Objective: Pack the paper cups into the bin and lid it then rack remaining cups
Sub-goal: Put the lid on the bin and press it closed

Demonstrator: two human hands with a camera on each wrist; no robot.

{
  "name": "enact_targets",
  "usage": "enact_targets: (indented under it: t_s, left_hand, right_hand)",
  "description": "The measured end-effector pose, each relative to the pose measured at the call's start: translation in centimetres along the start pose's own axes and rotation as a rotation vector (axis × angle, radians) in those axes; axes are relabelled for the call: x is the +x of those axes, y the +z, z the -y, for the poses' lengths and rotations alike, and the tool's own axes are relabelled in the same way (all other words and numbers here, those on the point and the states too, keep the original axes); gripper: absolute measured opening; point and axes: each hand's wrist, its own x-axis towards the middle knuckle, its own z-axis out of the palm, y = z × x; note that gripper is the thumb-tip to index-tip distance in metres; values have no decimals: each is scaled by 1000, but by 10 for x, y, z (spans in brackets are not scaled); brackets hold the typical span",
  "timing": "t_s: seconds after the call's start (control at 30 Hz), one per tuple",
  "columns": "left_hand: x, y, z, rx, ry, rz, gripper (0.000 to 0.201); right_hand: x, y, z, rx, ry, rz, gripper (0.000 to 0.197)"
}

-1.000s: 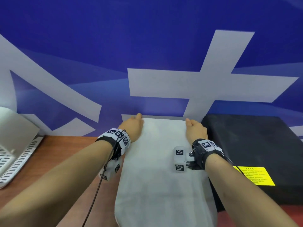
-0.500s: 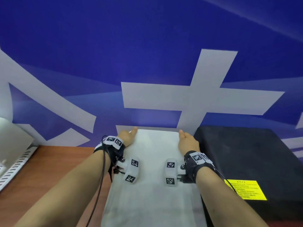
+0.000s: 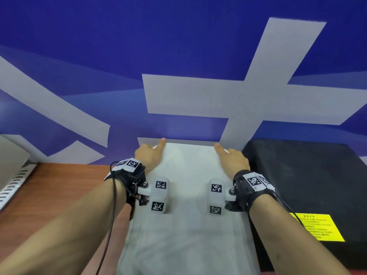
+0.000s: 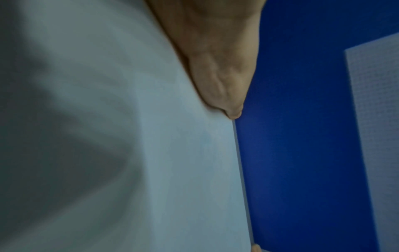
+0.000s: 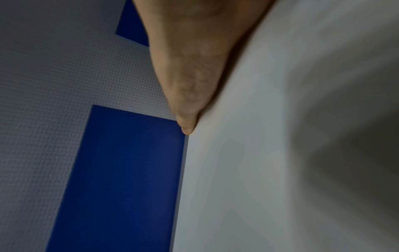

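Note:
A white bin lid (image 3: 188, 225) lies flat in front of me, its far edge against the blue wall. My left hand (image 3: 152, 155) holds its far left corner and my right hand (image 3: 231, 160) its far right corner. Each thumb lies on top, pointing at the wall, while the other fingers go over the lid's side edges out of sight. The left wrist view shows the left hand (image 4: 215, 68) along the lid (image 4: 108, 119); the right wrist view shows the right hand (image 5: 190, 76) on the lid (image 5: 280, 170). No paper cups or bin body are in view.
A black box (image 3: 307, 175) with a yellow label (image 3: 315, 227) stands close against the lid's right side. A white slotted rack (image 3: 12, 181) sits at the far left on the wooden table (image 3: 69, 185). The blue and white wall (image 3: 178, 56) rises directly behind the lid.
My left wrist has turned inward, so its camera now sits over the lid instead of beside it. Both hands stay at the far corners. The head view has shifted.

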Motion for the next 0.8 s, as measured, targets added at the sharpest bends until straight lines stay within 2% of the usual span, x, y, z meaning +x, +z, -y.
enact_targets:
  t_s: [0.2,0.33,0.4,0.53,0.7,0.8]
  left_hand:
    - [-4,-4,-1,0,62,22,67]
    - [-7,-5,0,-93,228,112,53]
    - [-10,-6,-3,-137,269,161,47]
    - [-14,-11,-10,-161,270,173,42]
    - [-17,-15,-14,-174,309,174,48]
    - [-18,-17,-13,-142,308,165,45]
  right_hand:
    - [-4,2,1,-1,-18,-3,68]
    - [-10,0,0,61,-119,-43,41]
    - [-12,0,-1,96,-159,-30,34]
    - [-15,-4,5,113,-157,-23,35]
    - [-15,-10,8,137,-176,-44,35]
    - [-16,-9,7,143,-180,-44,36]
